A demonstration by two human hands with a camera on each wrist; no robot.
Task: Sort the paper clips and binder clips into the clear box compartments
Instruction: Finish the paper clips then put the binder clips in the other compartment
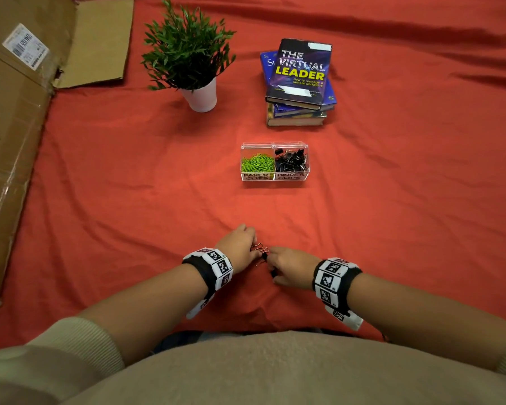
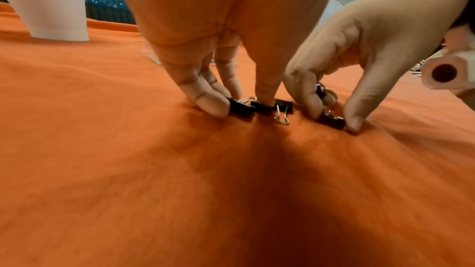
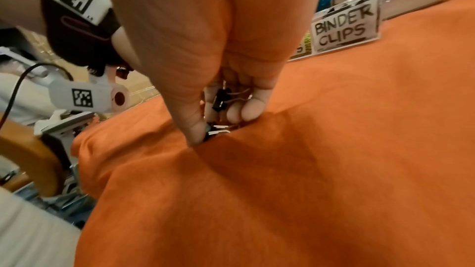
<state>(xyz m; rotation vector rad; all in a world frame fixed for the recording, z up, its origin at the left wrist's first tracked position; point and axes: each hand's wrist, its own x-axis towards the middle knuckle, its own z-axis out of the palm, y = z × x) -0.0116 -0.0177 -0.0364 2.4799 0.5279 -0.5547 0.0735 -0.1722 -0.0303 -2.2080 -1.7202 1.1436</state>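
A last few black binder clips (image 2: 259, 107) lie on the red cloth (image 1: 129, 185) at 6 o'clock from the clear box (image 1: 274, 178), whose paper-clip half at 9 o'clock and binder-clip half at 3 o'clock already look well filled. The left hand (image 1: 240, 248) pinches clips against the cloth; the right hand (image 1: 289, 267) pinches one and holds another in curled fingers. The cloth between hands and box is bare, with books (image 1: 300, 83) and plant (image 1: 193, 62) beyond at 12 o'clock.

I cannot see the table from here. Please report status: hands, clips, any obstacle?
Left hand and right hand both pinching black binder clips on the red cloth. Clear box ahead, already holding clips. Path clear.
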